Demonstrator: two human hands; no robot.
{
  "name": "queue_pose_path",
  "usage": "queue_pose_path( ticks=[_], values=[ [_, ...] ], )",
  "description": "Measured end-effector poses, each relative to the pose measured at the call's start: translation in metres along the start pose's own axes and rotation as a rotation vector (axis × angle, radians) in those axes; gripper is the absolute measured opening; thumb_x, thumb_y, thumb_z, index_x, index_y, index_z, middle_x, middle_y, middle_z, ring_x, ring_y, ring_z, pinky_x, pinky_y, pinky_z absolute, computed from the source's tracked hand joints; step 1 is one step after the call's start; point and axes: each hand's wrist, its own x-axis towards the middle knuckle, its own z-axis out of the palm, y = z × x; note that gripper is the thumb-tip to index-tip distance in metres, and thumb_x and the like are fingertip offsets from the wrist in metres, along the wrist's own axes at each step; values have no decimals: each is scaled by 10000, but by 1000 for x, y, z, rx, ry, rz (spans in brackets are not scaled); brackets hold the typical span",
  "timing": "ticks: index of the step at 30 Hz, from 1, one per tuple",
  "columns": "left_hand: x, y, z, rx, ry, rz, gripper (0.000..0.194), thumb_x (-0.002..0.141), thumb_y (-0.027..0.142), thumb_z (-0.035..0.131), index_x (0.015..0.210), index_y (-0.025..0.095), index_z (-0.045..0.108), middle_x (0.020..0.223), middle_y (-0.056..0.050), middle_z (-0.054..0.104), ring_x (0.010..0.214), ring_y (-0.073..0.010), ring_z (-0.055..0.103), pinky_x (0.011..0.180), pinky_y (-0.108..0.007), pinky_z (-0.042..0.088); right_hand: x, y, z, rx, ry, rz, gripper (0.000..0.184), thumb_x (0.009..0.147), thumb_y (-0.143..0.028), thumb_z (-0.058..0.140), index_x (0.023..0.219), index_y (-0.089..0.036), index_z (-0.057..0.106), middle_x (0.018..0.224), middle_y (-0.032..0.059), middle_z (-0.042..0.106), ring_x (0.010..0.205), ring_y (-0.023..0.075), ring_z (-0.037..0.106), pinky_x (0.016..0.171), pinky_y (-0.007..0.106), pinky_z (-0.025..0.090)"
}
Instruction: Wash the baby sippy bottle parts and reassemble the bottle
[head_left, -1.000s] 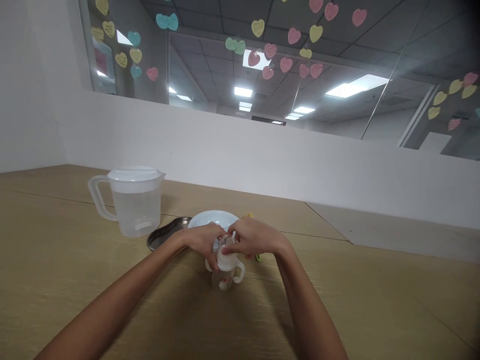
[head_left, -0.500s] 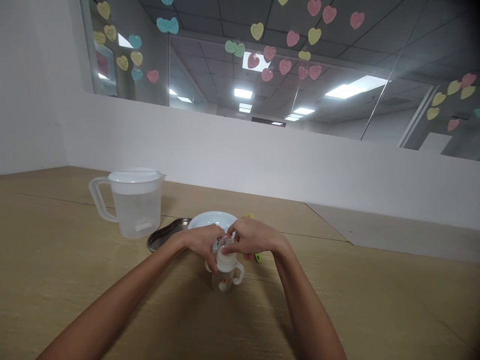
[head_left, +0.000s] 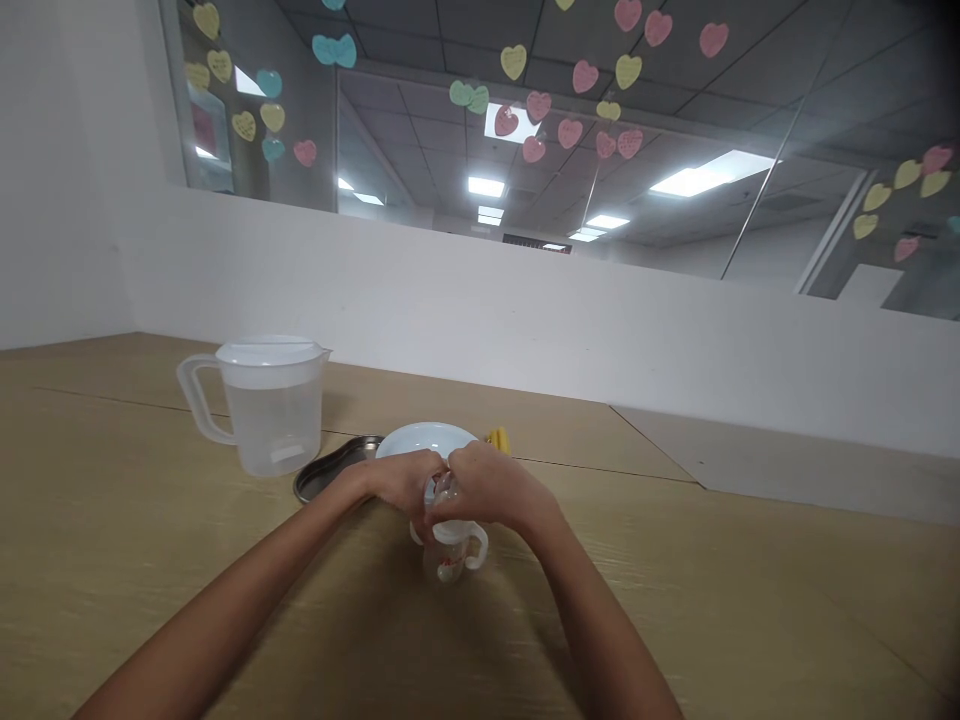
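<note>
A small clear baby bottle [head_left: 452, 552] with two white side handles stands upright on the wooden table [head_left: 150, 560]. My left hand [head_left: 396, 483] is closed round the left side of its collar. My right hand [head_left: 487, 488] is wrapped over its top, fingers closed on the clear cap, which is mostly hidden. Just behind my hands sits a white bowl [head_left: 424, 439]. A yellow object [head_left: 499, 438] peeks out past my right hand.
A translucent plastic pitcher [head_left: 262, 405] with a lid and some water stands at the left. A dark metal tray [head_left: 334, 467] lies between the pitcher and the bowl. A white partition wall [head_left: 525, 320] bounds the table's far side.
My right hand has turned and closed further over the bottle's top, hiding the cap. The yellow object behind it now shows. The left hand and bottle have stayed put.
</note>
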Motion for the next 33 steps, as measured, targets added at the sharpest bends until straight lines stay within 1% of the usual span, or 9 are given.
queue_pose_path(
  ticks=[2,5,10,12,17,22,28,31,33],
  values=[
    [0,1,0,18,18,-14,383,427,222,802,759,151,624,730,16,635,703,-182,590,550,-221,419,2,0,2,-64,36,-63,384,661,-505,630,766,-136,659,746,80,653,674,171,581,458,231,295],
    [-1,0,0,36,21,2,397,437,264,808,770,159,619,748,16,636,728,-182,589,591,-228,430,3,3,3,-94,23,-115,366,738,-474,553,777,-127,665,704,84,644,633,157,562,462,240,285],
    [-1,-1,-1,56,33,-5,488,427,268,811,866,161,625,829,3,651,774,-199,595,619,-239,432,4,6,3,-108,41,-128,348,745,-447,528,763,-129,667,695,91,649,602,153,550,455,241,284],
    [-1,-2,-1,74,40,-5,502,422,260,813,877,161,629,847,0,657,780,-202,597,626,-239,429,5,6,2,-83,39,-122,337,740,-433,530,722,-123,661,656,89,644,576,149,551,453,235,301],
    [-1,-6,0,18,-17,55,437,474,262,801,869,157,647,832,-1,674,783,-188,606,622,-213,421,6,9,0,135,-111,-58,333,745,-406,509,615,-119,617,492,42,579,412,104,505,415,207,356],
    [-2,-6,-1,35,-37,22,374,472,257,793,805,158,655,780,14,665,742,-171,599,590,-201,413,3,6,-2,163,-100,43,325,706,-420,542,688,-111,640,513,39,589,416,109,500,394,213,339],
    [-1,-3,-1,50,-58,-77,334,459,231,783,749,155,635,737,21,643,687,-162,588,559,-217,417,-5,-5,-3,-46,34,43,299,695,-398,565,764,-125,664,727,85,657,624,158,555,450,245,276],
    [-1,-4,0,58,-32,-93,400,430,223,791,795,169,636,766,28,640,700,-158,583,592,-226,432,-16,-7,-7,-65,108,-6,263,691,-345,584,848,-144,647,789,66,652,677,161,549,490,250,279],
    [-2,-5,0,66,-27,-98,404,448,241,781,820,177,637,785,27,640,712,-160,580,599,-229,434,-27,-4,-13,-32,176,-43,278,691,-343,608,905,-167,626,812,46,643,718,166,546,534,251,301]
  ],
)
